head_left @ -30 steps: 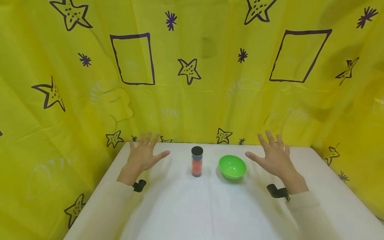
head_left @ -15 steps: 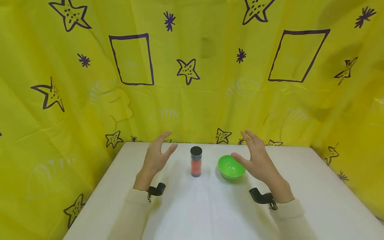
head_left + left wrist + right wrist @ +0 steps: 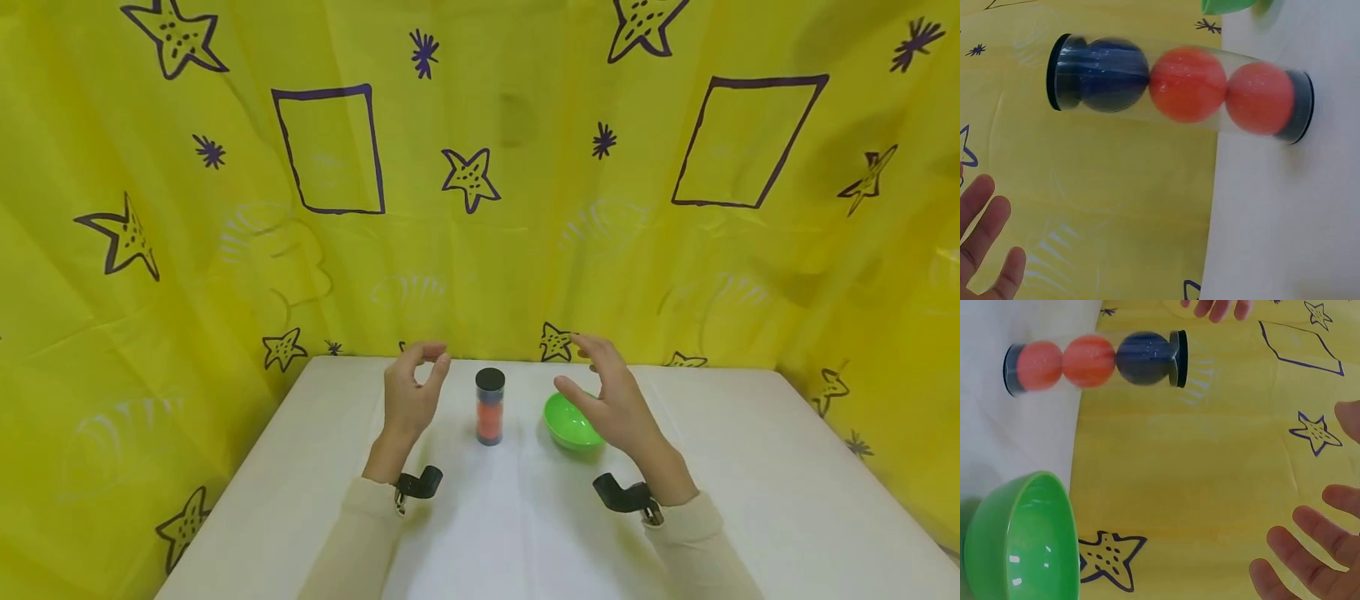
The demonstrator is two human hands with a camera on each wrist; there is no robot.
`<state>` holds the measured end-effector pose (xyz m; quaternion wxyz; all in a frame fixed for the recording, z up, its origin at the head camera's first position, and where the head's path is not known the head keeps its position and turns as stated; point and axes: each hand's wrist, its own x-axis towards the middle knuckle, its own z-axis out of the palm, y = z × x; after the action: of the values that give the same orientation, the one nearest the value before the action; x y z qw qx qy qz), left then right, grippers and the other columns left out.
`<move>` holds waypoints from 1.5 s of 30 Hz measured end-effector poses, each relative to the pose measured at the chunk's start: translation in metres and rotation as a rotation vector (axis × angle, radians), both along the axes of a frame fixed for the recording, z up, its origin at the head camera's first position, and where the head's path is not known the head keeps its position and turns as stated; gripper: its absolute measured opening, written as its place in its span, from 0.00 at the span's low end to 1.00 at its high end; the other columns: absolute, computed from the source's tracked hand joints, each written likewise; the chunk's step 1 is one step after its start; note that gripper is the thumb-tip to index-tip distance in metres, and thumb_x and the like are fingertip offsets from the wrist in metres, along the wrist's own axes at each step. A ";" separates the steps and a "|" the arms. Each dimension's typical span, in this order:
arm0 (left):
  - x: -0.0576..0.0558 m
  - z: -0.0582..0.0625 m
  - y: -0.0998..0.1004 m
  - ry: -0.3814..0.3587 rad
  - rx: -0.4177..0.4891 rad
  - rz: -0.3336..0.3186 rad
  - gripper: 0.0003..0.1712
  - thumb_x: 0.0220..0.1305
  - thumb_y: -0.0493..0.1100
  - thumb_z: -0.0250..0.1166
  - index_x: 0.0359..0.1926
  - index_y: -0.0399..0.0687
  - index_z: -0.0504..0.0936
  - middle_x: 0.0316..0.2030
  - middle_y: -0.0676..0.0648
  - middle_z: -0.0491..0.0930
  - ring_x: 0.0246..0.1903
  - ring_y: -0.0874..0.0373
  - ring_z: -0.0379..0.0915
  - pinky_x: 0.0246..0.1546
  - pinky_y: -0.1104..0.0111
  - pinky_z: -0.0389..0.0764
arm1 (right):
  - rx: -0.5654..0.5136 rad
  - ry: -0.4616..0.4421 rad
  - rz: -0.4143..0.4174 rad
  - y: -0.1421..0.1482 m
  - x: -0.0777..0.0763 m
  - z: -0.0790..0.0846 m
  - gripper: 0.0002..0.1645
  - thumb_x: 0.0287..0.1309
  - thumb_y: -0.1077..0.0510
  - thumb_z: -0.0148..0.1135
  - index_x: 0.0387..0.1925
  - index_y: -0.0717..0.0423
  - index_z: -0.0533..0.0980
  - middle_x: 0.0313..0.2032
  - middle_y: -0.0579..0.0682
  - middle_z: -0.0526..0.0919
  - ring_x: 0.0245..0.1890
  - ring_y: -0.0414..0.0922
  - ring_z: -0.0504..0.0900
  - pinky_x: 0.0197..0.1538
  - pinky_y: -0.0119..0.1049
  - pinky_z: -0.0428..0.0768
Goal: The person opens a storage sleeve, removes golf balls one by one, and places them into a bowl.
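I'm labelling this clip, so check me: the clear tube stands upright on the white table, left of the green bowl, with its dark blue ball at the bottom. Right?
Not quite: the dark blue ball is at the top of the clear tube, by the black lid, above the two red balls; the left wrist view shows it. The rest is right.

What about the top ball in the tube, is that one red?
No, the top ball in the upright tube is dark blue, and the two red balls sit below it.
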<state>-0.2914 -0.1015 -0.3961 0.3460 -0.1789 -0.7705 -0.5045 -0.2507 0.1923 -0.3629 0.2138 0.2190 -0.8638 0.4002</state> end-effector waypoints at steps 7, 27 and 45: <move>0.001 -0.017 0.004 -0.016 -0.062 0.049 0.07 0.68 0.36 0.64 0.44 0.41 0.86 0.35 0.45 0.87 0.37 0.52 0.83 0.44 0.58 0.83 | -0.023 -0.033 -0.004 -0.009 0.000 -0.006 0.35 0.66 0.56 0.67 0.71 0.59 0.66 0.66 0.60 0.73 0.62 0.58 0.75 0.63 0.59 0.75; 0.002 -0.039 0.024 -0.496 -0.246 -0.077 0.34 0.59 0.38 0.65 0.68 0.48 0.72 0.53 0.44 0.84 0.50 0.50 0.79 0.48 0.56 0.79 | 0.039 -0.059 0.008 -0.032 -0.002 -0.028 0.36 0.65 0.54 0.68 0.69 0.61 0.67 0.64 0.59 0.76 0.57 0.57 0.81 0.56 0.59 0.80; 0.000 -0.061 0.035 -0.581 -0.371 -0.136 0.30 0.60 0.53 0.75 0.61 0.51 0.77 0.52 0.46 0.85 0.53 0.47 0.80 0.50 0.52 0.81 | 0.126 -0.128 -0.041 -0.034 -0.006 -0.042 0.40 0.65 0.50 0.68 0.72 0.56 0.65 0.65 0.56 0.76 0.55 0.54 0.83 0.52 0.52 0.84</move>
<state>-0.2912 -0.0668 -0.4570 0.0393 -0.1385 -0.9018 -0.4075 -0.2568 0.1587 -0.4048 0.1522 0.1881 -0.9034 0.3539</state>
